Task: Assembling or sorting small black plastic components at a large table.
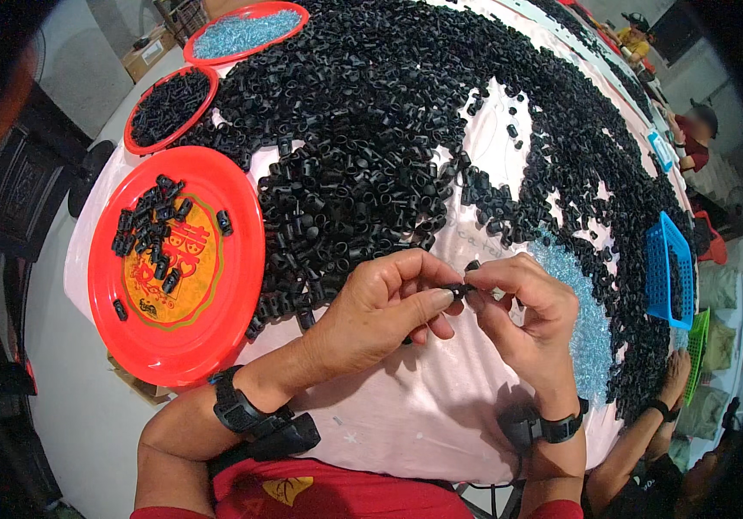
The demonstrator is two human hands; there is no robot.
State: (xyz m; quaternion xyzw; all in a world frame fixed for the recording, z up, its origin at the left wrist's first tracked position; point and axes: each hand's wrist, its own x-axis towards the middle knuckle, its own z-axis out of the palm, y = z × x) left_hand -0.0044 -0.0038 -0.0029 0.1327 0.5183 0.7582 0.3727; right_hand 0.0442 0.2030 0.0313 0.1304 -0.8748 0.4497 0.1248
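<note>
Small black part [456, 291], one: pinched between thumb and forefinger of left hand [376, 303], right end between narrowed thumb and forefinger of right hand [527, 307]; held above pale pink cloth [414, 402].

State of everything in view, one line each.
Left hand: closed, pinching held part
Right hand: closed, fingertips on same part
Held part: off the table, mostly hidden
Big tray: partly filled, black parts
Small tray: full, black parts
Far tray: full, clear-blue pieces
Black pile: loose, spread out
Cloth: wrinkled
Blue basket: contents unclear
</note>
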